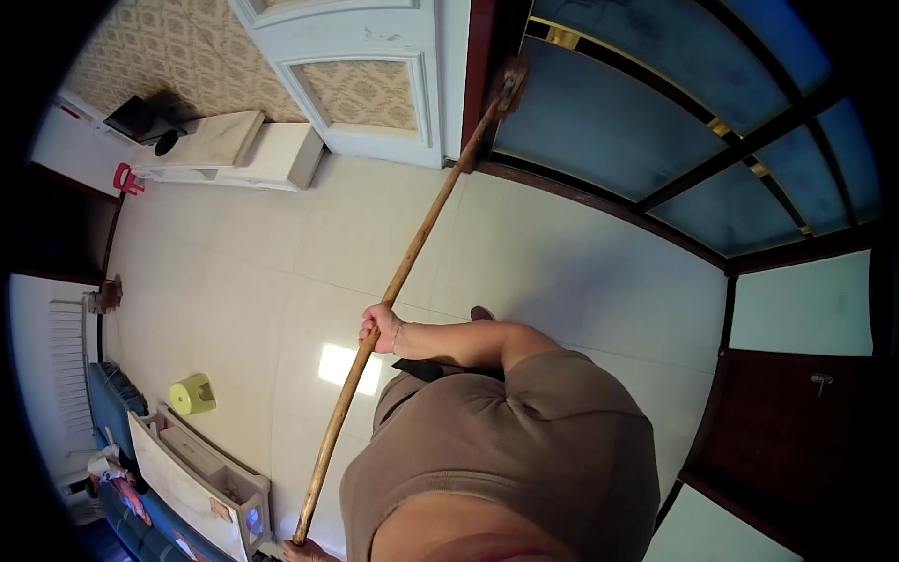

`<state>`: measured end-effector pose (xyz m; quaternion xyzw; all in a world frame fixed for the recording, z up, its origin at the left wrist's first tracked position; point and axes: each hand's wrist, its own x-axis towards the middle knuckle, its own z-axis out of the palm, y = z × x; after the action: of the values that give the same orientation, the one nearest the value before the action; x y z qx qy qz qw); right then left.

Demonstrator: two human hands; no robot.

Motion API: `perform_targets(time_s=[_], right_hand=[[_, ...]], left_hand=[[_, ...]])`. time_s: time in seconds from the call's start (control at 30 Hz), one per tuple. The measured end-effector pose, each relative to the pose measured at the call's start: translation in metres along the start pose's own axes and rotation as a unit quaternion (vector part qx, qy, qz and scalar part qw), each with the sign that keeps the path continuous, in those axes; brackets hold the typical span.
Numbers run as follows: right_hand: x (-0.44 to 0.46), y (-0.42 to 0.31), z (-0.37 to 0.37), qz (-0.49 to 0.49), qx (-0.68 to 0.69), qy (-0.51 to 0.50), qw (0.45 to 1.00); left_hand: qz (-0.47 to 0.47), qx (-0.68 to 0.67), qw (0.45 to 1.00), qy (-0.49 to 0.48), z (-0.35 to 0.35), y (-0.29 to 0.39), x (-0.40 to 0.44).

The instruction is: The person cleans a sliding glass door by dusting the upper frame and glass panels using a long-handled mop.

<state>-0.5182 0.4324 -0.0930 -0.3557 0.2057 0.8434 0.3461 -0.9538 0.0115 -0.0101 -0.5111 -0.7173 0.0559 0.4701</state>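
Note:
A long wooden pole point(412, 251) runs diagonally across the head view, from the lower left to the upper middle. My right hand point(379, 328) is closed around its middle, with the forearm stretched across in front of my body. At the bottom edge, my left hand point(307, 552) grips the near end, and part of that hand is cut off by the frame. The pole's far end carries a small reddish-brown head point(510, 86), whose kind I cannot make out. This head is by the dark door frame beside the frosted glass panels point(609, 103); whether it touches is unclear.
Pale tiles point(234, 253) cover the floor. A green stool point(193, 394) and a white low table point(192, 478) stand at the left, near a blue sofa point(112, 403). A white cabinet point(281, 155) lines the patterned wall. A dark door point(787, 440) is at the right.

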Motion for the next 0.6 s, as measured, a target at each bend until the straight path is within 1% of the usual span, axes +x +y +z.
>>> perform_targets(time_s=[0.03,0.07,0.1,0.17,0.27,0.3,0.4,0.43,0.5,0.57,0.6], right_hand=[[0.006,-0.007,-0.006,0.003,0.000,-0.004,1.000],[0.014,-0.014,-0.015,0.011,0.023,-0.002,1.000],[0.022,-0.020,-0.024,0.019,0.047,0.000,0.999],[0.044,-0.031,-0.041,0.021,0.064,0.010,0.998],[0.048,-0.050,-0.052,-0.059,0.088,0.049,0.993],[0.048,-0.059,-0.054,-0.057,0.092,0.048,0.993],[0.040,-0.091,-0.063,-0.106,0.133,0.002,0.985],[0.037,-0.106,-0.068,-0.106,0.136,0.000,0.985],[0.036,-0.137,-0.084,-0.104,0.180,-0.061,0.976],[0.024,-0.161,-0.092,-0.108,0.208,-0.083,0.969],[0.019,-0.172,-0.097,-0.115,0.230,-0.094,0.962]], left_hand=[[-0.038,0.017,0.994,-0.098,-0.011,0.005,0.004],[-0.062,0.014,0.988,-0.141,-0.027,0.013,0.014],[-0.068,0.005,0.988,-0.138,-0.040,0.022,0.028],[-0.065,-0.013,0.992,-0.111,-0.065,0.040,0.055],[-0.051,-0.033,0.996,-0.070,-0.099,0.068,0.100],[-0.044,-0.043,0.997,-0.056,-0.108,0.077,0.114],[-0.027,-0.060,0.998,-0.019,-0.129,0.100,0.154],[-0.023,-0.061,0.998,-0.016,-0.135,0.113,0.168],[-0.034,-0.059,0.997,-0.026,-0.149,0.137,0.196],[-0.022,-0.054,0.998,0.032,-0.162,0.161,0.229],[0.007,-0.062,0.996,0.067,-0.169,0.173,0.247]])
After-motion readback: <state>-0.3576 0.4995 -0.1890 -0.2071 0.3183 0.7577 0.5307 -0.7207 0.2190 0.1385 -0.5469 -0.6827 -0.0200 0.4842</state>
